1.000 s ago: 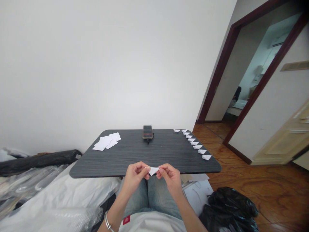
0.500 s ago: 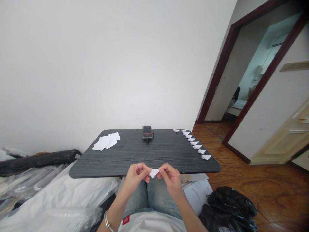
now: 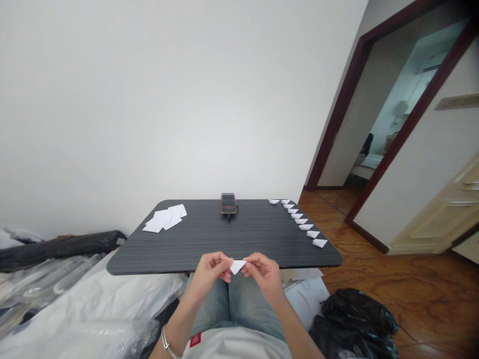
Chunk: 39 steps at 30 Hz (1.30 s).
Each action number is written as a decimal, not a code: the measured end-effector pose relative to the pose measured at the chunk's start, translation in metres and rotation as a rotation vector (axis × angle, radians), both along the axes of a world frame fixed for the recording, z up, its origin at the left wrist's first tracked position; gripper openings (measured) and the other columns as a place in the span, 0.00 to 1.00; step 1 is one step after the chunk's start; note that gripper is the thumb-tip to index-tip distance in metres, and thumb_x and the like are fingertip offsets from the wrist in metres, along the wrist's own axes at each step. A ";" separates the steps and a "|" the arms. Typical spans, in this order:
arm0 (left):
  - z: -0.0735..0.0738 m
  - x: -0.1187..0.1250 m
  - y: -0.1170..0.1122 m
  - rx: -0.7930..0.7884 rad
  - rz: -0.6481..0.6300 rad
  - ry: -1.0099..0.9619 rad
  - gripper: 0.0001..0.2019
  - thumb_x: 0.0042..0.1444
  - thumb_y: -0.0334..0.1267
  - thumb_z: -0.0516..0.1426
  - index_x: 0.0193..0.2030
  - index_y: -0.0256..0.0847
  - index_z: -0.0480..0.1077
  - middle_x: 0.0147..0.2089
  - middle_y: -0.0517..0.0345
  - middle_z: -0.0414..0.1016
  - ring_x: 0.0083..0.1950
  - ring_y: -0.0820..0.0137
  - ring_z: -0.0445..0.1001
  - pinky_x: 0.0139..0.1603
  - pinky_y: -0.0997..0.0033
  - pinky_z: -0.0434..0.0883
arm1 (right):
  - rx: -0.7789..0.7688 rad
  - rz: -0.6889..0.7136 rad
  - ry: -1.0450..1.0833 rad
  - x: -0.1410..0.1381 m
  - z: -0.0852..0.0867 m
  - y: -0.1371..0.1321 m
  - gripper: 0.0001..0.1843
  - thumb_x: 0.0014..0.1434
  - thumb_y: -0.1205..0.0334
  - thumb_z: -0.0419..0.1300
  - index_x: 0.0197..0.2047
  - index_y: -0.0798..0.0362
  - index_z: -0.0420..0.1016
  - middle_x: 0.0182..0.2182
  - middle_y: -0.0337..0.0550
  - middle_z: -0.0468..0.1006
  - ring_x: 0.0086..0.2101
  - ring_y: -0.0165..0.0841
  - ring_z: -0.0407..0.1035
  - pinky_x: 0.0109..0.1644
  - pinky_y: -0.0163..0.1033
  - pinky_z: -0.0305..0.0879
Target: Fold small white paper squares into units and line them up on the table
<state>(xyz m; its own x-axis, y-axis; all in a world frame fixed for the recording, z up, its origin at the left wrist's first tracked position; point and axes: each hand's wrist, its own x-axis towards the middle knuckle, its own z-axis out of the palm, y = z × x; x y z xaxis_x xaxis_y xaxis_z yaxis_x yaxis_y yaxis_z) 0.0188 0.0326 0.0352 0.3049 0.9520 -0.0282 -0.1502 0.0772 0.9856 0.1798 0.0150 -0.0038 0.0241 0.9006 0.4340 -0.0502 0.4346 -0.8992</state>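
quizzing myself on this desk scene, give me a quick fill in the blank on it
The folded white paper pinched by the left hand and the right hand is shaped like a ____.
The folded paper pieces form a ____ along the right edge of the dark table.
A silver bangle circles the person's ____ wrist.

triangle, row, left

A bedroom-style room in a private home: a glossy brown wood-grain floor (image 3: pixel 404 284), a dark red wooden door frame (image 3: pixel 337 117) and an open cream panelled door (image 3: pixel 445 214) lead to another room with a pale bed (image 3: pixel 366 163) and a white wall-mounted air conditioner (image 3: pixel 430 65).
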 end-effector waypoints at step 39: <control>-0.010 0.003 0.004 0.035 -0.020 0.008 0.19 0.43 0.51 0.62 0.19 0.33 0.70 0.16 0.58 0.72 0.17 0.76 0.69 0.21 0.78 0.68 | -0.183 0.001 0.139 -0.005 0.004 -0.002 0.13 0.53 0.55 0.62 0.23 0.55 0.71 0.17 0.37 0.74 0.18 0.26 0.66 0.24 0.30 0.63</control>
<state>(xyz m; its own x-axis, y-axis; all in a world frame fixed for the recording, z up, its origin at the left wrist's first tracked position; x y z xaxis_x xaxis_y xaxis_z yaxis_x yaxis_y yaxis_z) 0.0214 0.0363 0.0255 0.3236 0.9462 0.0030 -0.1412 0.0451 0.9889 0.1744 0.0127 0.0005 0.0712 0.9641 0.2556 -0.1797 0.2645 -0.9475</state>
